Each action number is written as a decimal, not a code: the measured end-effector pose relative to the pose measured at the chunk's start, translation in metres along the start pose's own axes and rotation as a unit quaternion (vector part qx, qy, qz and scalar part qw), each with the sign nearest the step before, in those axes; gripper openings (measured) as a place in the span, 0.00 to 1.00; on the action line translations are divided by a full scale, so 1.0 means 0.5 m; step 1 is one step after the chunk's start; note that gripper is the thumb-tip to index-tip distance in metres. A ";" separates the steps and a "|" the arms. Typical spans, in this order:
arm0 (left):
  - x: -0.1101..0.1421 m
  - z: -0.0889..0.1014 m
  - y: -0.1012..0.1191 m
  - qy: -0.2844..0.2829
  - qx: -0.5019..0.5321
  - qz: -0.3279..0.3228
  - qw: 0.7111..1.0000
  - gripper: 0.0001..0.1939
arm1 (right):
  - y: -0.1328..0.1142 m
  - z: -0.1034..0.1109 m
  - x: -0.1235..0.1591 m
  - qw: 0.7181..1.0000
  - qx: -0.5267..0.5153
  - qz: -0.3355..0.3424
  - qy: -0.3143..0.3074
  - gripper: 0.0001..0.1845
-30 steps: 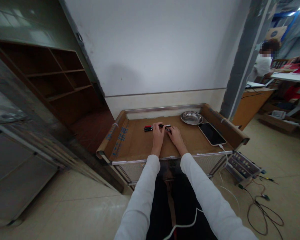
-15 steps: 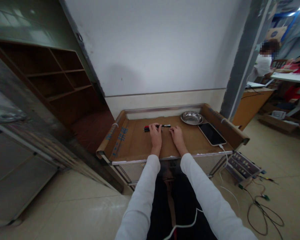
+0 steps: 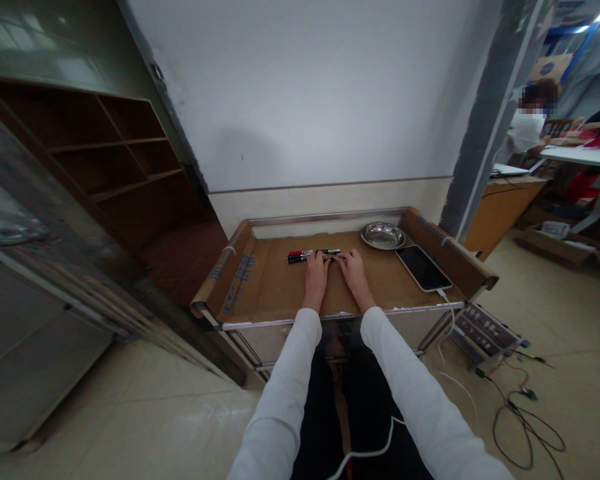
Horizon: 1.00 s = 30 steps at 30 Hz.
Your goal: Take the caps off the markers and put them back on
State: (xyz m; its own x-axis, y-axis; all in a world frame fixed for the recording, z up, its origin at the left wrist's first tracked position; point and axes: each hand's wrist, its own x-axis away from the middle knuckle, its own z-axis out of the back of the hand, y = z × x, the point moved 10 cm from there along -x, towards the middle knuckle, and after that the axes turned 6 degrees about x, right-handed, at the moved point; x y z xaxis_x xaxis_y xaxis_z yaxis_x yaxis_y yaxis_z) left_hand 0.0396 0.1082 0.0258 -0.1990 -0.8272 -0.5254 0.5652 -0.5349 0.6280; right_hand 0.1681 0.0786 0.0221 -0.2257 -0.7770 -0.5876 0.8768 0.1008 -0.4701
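Note:
Several marker pens [image 3: 307, 255] lie in a short row on the cardboard-covered cart top [image 3: 275, 287], red-capped ends to the left. My left hand [image 3: 317, 273] rests just in front of them, its fingers curled down against the pens. My right hand [image 3: 353, 270] sits beside it, fingers bent, their tips at the right end of the pens. Whether either hand grips a pen is too small to tell.
A steel bowl [image 3: 383, 235] stands at the cart's back right, a dark phone [image 3: 424, 267] with a white cable beside it. Brown shelves [image 3: 105, 153] rise at left. Cables [image 3: 527, 427] lie on the floor at right. People sit at a far table [image 3: 580, 155].
My left hand drew back off the pens, slid left over them, then returned to centre. My right hand pulled slightly away and came back toward the pens' right end.

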 end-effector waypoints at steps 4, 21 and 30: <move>-0.002 -0.001 -0.008 0.006 -0.041 0.017 0.999 0.03 | -0.019 -0.023 0.001 0.998 -0.006 0.036 -0.049 0.11; 0.010 -0.017 0.044 -0.070 -0.159 -0.023 0.985 0.07 | -0.032 -0.022 0.003 0.995 0.052 0.032 -0.078 0.19; 0.005 -0.008 0.006 -0.025 -0.081 0.005 0.996 0.09 | -0.026 -0.024 0.002 0.995 0.058 0.039 -0.078 0.16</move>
State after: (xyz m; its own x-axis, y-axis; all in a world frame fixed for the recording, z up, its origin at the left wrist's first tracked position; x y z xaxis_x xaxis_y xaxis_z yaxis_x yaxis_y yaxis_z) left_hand 0.0439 0.1052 0.0239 -0.2300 -0.8419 -0.4881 0.6879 -0.4954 0.5304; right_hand 0.1513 0.0837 0.0197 -0.0952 -0.8571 -0.5063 0.9340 0.0990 -0.3433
